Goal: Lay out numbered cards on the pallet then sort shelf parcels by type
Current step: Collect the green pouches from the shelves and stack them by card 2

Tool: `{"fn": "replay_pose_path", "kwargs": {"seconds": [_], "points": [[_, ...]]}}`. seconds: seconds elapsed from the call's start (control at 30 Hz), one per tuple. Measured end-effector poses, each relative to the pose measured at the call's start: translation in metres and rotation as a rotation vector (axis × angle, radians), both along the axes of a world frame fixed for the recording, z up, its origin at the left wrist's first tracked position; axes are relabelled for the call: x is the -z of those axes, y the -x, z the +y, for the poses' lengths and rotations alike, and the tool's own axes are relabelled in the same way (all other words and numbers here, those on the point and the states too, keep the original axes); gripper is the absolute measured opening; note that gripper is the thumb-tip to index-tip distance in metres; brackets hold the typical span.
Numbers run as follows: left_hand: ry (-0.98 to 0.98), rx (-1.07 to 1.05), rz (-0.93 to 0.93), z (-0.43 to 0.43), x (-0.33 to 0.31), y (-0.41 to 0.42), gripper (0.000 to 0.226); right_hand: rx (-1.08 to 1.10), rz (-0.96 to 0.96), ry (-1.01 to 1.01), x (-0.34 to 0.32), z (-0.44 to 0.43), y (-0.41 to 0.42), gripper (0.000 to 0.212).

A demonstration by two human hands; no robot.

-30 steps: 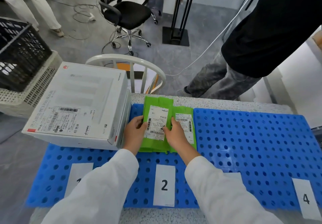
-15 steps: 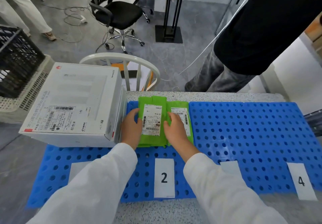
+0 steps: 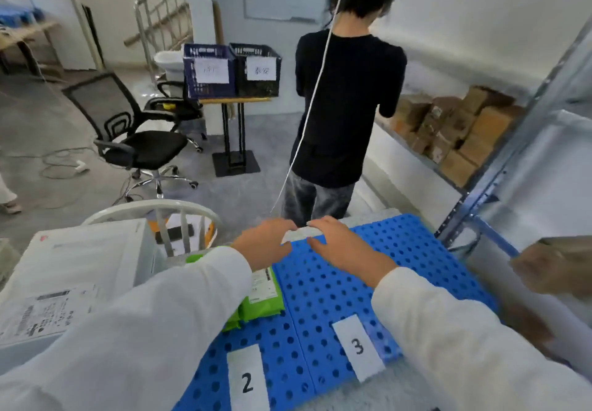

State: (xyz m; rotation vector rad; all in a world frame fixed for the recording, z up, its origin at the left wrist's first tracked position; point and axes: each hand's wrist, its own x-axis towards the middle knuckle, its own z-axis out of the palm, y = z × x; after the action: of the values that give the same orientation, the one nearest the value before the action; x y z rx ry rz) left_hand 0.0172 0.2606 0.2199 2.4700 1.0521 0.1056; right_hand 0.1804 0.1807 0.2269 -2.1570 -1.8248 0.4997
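Note:
The blue perforated pallet point(image 3: 336, 282) lies on the table with card 2 point(image 3: 248, 382) and card 3 point(image 3: 357, 346) along its near edge. Two green parcels point(image 3: 262, 298) with white labels lie behind card 2, partly hidden by my left sleeve. My left hand point(image 3: 266, 244) and my right hand point(image 3: 339, 247) hover side by side over the pallet's far edge, fingers loosely bent and fingertips almost touching, holding nothing. The pale strip between them looks like the table top. Brown cardboard parcels point(image 3: 455, 129) fill the metal shelf point(image 3: 512, 161) on the right.
A large white box point(image 3: 80, 269) stands at the pallet's left end. A person in black point(image 3: 346, 106) stands just beyond the table, facing the shelf. Another person's blurred hand point(image 3: 544, 273) with a brown box enters at the right edge. A white chair point(image 3: 153, 209) and an office chair point(image 3: 141, 145) stand behind.
Both my hands have let go of the green parcels and risen to the right, over the pallet's far edge. My view has swung up and right toward the shelf.

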Motion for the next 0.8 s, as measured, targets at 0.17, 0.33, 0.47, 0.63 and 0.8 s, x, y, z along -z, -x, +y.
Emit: {"fn": "replay_pose_path", "kwargs": {"seconds": [0.17, 0.33, 0.47, 0.63, 0.8], "points": [[-0.161, 0.235, -0.030, -0.057, -0.058, -0.078, 0.028, 0.222, -0.158, -0.005, -0.053, -0.096, -0.065, 0.050], [-0.232, 0.447, 0.009, -0.147, -0.095, -0.156, 0.046, 0.449, -0.216, 0.006, -0.085, -0.227, -0.116, 0.051], [-0.274, 0.620, -0.018, -0.242, -0.119, -0.203, 0.044, 0.657, -0.180, -0.058, -0.099, -0.338, -0.130, 0.040], [-0.306, 0.809, -0.077, -0.356, -0.133, -0.247, 0.042, 0.857, -0.211, -0.065, -0.108, -0.467, -0.127, 0.040], [-0.319, 0.951, -0.120, -0.457, -0.137, -0.265, 0.043, 1.056, -0.236, -0.062, -0.111, -0.573, -0.114, 0.048]]}}
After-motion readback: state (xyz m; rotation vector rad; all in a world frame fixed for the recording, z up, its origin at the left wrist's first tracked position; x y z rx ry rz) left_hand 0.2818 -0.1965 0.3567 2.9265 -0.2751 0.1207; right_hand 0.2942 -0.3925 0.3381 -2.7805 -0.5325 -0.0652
